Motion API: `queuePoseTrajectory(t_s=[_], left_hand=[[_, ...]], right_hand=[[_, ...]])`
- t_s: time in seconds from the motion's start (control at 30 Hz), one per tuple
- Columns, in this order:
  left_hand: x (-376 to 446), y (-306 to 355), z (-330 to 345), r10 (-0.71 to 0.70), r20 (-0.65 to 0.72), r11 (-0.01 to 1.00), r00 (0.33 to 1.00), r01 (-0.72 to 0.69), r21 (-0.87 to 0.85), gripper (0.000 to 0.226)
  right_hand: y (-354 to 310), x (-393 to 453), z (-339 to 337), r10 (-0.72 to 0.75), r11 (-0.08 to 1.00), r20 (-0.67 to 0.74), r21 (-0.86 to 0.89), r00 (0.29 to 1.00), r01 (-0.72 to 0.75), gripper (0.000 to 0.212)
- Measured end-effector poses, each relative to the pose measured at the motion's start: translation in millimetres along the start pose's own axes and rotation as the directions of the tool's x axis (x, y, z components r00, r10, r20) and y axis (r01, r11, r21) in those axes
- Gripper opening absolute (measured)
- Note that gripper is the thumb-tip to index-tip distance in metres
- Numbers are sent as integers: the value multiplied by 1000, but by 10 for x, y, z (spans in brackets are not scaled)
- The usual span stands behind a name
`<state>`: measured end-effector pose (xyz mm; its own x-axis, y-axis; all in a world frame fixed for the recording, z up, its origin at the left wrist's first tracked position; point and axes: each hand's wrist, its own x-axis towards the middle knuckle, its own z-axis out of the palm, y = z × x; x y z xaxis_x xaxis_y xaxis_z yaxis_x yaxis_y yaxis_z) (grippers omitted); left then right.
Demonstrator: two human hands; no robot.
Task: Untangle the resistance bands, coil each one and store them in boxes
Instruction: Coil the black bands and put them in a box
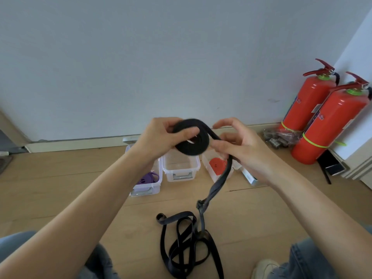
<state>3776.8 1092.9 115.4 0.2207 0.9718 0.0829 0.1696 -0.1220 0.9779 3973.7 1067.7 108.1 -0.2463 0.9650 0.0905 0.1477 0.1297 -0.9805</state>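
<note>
Your left hand [161, 137] covers the near-left side of the black band's coil [191, 137], so you cannot see how many turns it has. The loose tangle [187, 248] on the floor runs off the bottom edge. Your left forearm hides part of the purple band's box [155, 184], your right hand [241, 146] part of the red band's box [207, 164]. The extinguisher labels [318, 109] are too blurred to read.
</note>
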Motion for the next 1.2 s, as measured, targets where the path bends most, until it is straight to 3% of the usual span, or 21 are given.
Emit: queuePoseTrajectory(t_s=[0.2,0.33,0.47,0.53,0.6,0.7,0.77,0.9,1.03,1.2], left_hand=[[29,20,47,24,-176,995,984,-41,-93,2],[6,-8,155,-4,-270,977,963,-54,-206,3],[-23,-69,284,-32,-331,981,943,-34,-193,5],[-27,-59,271,-55,-276,982,960,2,-189,7],[-21,-38,172,-93,-137,991,986,79,-105,12],[-63,-24,120,-213,171,976,962,203,76,30],[-106,-19,187,-204,225,978,953,189,87,32],[-62,-5,164,-60,67,993,996,53,108,15],[-17,-20,104,12,-17,991,1000,-10,133,10],[22,-24,111,4,-139,1000,990,-3,9,9]], right_hand=[[-10,6,78,-54,995,-15,78,998,55,5],[12,3,181,-142,990,-39,-12,989,142,14],[75,5,267,-146,989,-140,8,979,149,29],[80,10,231,-135,990,-196,11,971,139,26],[50,18,156,-162,986,-203,-65,966,152,21],[-21,11,148,-194,967,-75,-183,978,177,26],[-30,1,201,-182,966,-9,-187,983,177,28],[-47,-2,81,-88,996,-28,-29,996,87,22],[-37,5,-51,-15,994,47,-104,999,20,20],[-6,12,23,-37,999,-25,-6,999,37,16]])
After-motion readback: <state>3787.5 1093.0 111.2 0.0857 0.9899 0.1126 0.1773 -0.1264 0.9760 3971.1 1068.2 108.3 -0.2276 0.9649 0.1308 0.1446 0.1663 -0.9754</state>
